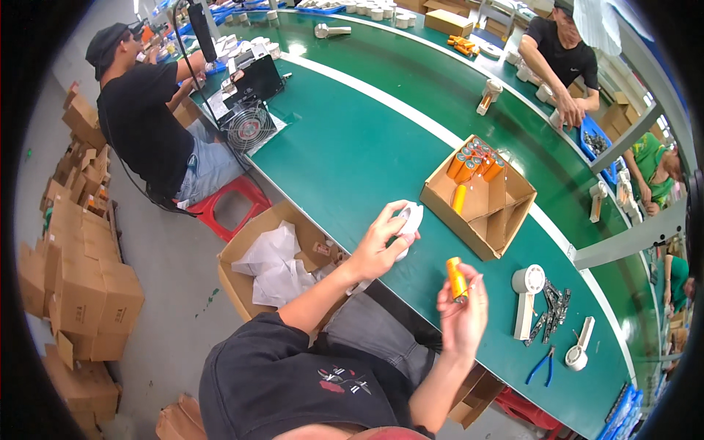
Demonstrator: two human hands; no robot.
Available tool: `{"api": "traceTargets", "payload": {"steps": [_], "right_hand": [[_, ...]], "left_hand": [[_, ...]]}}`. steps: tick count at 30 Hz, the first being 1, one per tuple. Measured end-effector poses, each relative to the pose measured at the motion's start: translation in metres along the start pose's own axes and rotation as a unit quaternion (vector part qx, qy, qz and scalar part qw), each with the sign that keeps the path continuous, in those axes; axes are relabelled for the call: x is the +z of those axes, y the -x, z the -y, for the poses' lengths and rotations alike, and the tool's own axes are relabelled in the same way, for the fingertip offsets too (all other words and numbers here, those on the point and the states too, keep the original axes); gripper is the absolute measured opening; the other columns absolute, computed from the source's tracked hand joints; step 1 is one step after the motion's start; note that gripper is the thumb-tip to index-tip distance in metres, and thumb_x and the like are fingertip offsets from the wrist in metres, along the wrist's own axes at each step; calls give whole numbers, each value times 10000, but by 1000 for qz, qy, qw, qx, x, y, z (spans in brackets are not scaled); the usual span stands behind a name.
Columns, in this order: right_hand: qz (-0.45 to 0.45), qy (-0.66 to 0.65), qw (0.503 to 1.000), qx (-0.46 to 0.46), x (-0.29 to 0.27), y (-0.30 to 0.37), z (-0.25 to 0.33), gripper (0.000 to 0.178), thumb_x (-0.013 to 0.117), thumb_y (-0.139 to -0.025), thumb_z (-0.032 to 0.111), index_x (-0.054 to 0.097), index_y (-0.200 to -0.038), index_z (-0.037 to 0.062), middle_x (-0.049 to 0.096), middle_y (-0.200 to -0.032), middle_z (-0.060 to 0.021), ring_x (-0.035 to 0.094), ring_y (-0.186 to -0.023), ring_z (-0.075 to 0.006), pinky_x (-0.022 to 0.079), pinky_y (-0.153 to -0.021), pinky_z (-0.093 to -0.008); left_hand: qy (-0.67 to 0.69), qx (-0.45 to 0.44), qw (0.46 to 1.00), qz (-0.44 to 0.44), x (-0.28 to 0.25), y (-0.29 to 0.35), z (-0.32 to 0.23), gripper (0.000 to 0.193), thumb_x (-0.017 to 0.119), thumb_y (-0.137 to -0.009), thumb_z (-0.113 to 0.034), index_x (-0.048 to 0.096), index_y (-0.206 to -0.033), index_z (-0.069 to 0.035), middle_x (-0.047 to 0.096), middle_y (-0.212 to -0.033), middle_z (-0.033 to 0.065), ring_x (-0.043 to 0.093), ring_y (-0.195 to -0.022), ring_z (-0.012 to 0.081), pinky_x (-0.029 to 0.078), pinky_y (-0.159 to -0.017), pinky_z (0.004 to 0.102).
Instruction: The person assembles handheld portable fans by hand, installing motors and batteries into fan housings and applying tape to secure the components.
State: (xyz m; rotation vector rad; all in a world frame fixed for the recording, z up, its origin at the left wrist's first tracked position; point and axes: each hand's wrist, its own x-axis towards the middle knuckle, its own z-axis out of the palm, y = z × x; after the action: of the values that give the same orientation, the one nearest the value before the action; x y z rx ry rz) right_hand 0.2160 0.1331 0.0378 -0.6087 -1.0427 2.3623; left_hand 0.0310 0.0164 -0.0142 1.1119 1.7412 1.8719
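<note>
My left hand [383, 238] is closed around a white plastic fan housing [411, 218] with a rounded end, over the near edge of the green table. Part of the housing is hidden by my fingers. To its right, my right hand [463, 317] grips an orange cylindrical battery [456, 276] upright between thumb and fingers; dark wire shows at its lower end. Beyond both hands stands a divided cardboard box [513, 220] with several orange batteries [469, 163] in its far compartment and one lying nearer.
Right of my hands lie a white handheld fan [529, 280], a pile of dark small parts [555, 315], blue-handled pliers [541, 367] and another white fan part [576, 357]. A fan-cooled machine [249, 126] stands at left. Co-workers sit left and across. An open carton [238, 268] adjoins the table.
</note>
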Motion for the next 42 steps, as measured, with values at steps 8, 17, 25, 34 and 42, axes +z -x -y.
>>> {"api": "traceTargets", "payload": {"steps": [8, 17, 25, 34, 42], "right_hand": [[73, -119, 989, 41, -14, 25, -12, 352, 506, -1045, 185, 515, -1315, -40, 583, -932, -107, 543, -727, -141, 449, -602, -237], [-67, 229, 964, -118, -27, 13, -1, 387, 620, -977, 53, 547, -1341, -59, 644, -1159, -147, 651, -1035, -167, 544, -892, -300], [-30, 69, 997, -23, -39, -8, 1, 468, 643, -989, 149, 454, -1378, -29, 718, -1073, -198, 698, -949, -194, 567, -862, -330], [-39, 116, 992, -17, -47, 3, 3, 406, 697, -957, 171, 543, -1277, -26, 734, -955, -138, 695, -855, -145, 576, -755, -277], [-27, 137, 990, -15, -38, -5, 15, 364, 641, -991, 182, 529, -1289, 6, 714, -946, -125, 696, -830, -148, 580, -704, -256]], "left_hand": [[99, -7, 995, 33, 32, 9, -11, 249, 561, -983, -137, 636, -1119, 58, 415, -1386, 152, 603, -1084, 186, 519, -920, 339], [116, -12, 993, 32, 45, 11, -6, 255, 783, -803, -1, 664, -1025, 37, 494, -1367, 151, 577, -1174, 201, 499, -976, 324], [-114, 115, 981, 103, 37, 1, -19, 256, 823, -719, -22, 709, -945, 15, 577, -1328, 225, 647, -1108, 313, 521, -927, 377], [-141, 132, 972, 134, 44, 8, -15, 255, 832, -704, -71, 697, -906, 6, 606, -1312, 200, 641, -1072, 304, 508, -899, 365], [-132, 113, 976, 128, 41, 3, -16, 257, 839, -707, -99, 709, -909, -9, 616, -1293, 195, 646, -1049, 303, 516, -870, 364]]}}
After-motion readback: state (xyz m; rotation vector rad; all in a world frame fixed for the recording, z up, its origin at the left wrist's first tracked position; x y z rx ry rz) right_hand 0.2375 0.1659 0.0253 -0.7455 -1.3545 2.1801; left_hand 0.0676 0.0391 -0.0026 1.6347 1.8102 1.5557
